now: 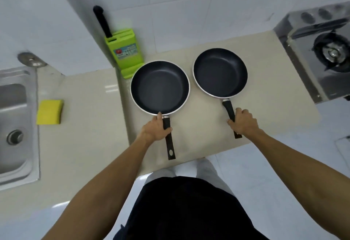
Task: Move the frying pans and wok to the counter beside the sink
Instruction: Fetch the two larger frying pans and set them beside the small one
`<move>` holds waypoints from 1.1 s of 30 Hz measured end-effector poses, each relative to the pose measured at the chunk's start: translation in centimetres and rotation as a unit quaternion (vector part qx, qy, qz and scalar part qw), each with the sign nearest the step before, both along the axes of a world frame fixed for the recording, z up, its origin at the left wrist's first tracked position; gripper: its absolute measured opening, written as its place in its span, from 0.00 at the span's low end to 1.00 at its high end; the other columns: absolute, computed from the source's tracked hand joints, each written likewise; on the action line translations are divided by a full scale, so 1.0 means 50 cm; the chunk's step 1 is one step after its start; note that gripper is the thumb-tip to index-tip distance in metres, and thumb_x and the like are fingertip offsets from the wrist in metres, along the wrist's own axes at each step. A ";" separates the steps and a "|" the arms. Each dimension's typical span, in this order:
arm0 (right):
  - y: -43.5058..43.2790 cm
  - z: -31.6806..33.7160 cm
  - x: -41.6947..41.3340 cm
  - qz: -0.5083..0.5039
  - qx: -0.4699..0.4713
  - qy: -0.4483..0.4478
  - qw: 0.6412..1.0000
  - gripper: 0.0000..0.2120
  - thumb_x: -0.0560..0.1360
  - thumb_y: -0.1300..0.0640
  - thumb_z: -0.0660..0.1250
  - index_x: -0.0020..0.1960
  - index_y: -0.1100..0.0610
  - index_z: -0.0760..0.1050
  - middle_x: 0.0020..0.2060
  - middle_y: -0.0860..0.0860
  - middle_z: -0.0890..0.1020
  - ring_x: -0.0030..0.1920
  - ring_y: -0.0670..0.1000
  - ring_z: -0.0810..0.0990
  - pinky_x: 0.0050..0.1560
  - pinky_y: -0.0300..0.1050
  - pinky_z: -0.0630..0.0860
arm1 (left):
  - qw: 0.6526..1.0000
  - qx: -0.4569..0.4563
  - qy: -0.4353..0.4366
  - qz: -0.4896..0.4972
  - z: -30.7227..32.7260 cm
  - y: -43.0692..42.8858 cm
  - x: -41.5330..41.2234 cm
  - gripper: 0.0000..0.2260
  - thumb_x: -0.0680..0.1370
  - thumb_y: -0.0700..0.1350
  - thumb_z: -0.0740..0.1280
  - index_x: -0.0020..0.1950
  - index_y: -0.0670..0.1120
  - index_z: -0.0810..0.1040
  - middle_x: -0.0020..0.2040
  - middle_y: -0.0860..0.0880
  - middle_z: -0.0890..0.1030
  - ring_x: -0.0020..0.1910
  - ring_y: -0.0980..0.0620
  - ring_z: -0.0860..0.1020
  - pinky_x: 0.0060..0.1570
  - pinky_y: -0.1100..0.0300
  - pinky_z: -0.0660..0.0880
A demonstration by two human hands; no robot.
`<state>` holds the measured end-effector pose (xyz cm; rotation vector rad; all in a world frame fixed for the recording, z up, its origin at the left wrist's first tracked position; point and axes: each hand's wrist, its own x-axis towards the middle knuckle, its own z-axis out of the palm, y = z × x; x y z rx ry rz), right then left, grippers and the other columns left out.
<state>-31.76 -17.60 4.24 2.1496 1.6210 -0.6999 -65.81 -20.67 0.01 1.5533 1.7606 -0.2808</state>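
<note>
2 frying pans sit side by side on the counter (91, 145). my left hand (154, 130) wraps the left pan (160, 87) handle, my right hand (243, 123) the right pan (220, 72) handle; the sink (13, 118) lies far left, so i judge both travel leftward.

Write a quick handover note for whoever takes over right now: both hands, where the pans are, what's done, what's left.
Left hand: closed on the handle of the left frying pan.
Right hand: closed on the handle of the right frying pan.
Both pans are over the counter between sink and stove; whether they rest on it or are lifted is unclear.
Done: both pans are off the stove.
Left: the wok, not in view.
</note>
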 end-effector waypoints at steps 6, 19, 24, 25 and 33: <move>0.075 -0.056 0.027 0.018 -0.034 0.005 0.999 0.31 0.79 0.44 0.67 0.73 0.61 0.64 0.67 0.63 0.72 0.67 0.66 0.74 0.66 0.62 0.73 | 0.995 -0.041 0.003 0.091 -0.037 -0.066 0.013 0.38 0.80 0.58 0.64 0.81 0.39 0.53 0.74 0.35 0.71 0.69 0.35 0.73 0.67 0.43 0.70; 0.105 -0.162 0.115 -0.068 -0.102 0.156 0.980 0.23 0.79 0.50 0.68 0.67 0.58 0.63 0.54 0.59 0.79 0.47 0.58 0.81 0.39 0.52 0.81 | 0.908 -0.004 -0.153 0.389 -0.126 -0.116 0.127 0.23 0.79 0.46 0.67 0.72 0.41 0.66 0.50 0.42 0.83 0.40 0.43 0.85 0.42 0.52 0.82; 0.078 -0.173 0.104 -0.200 -0.107 0.279 0.933 0.12 0.81 0.58 0.64 0.62 0.60 0.66 0.38 0.60 0.82 0.34 0.60 0.84 0.40 0.58 0.85 | 0.839 0.014 -0.237 0.490 -0.111 -0.120 0.154 0.12 0.83 0.50 0.65 0.55 0.41 0.73 0.38 0.39 0.80 0.22 0.47 0.79 0.27 0.49 0.82; 0.077 -0.169 0.103 -0.200 -0.104 0.291 0.930 0.11 0.81 0.59 0.64 0.61 0.59 0.67 0.37 0.60 0.82 0.33 0.61 0.85 0.38 0.57 0.85 | 0.831 0.023 -0.248 0.497 -0.103 -0.117 0.161 0.15 0.83 0.53 0.64 0.54 0.40 0.74 0.36 0.40 0.80 0.22 0.47 0.78 0.25 0.49 0.82; 0.078 -0.109 0.128 -0.213 0.012 0.388 0.897 0.14 0.82 0.47 0.63 0.50 0.58 0.72 0.28 0.56 0.77 0.20 0.50 0.76 0.21 0.41 0.73 | 0.765 0.048 -0.340 0.545 -0.026 -0.082 0.237 0.22 0.85 0.56 0.57 0.43 0.39 0.72 0.25 0.47 0.73 0.18 0.51 0.69 0.17 0.59 0.72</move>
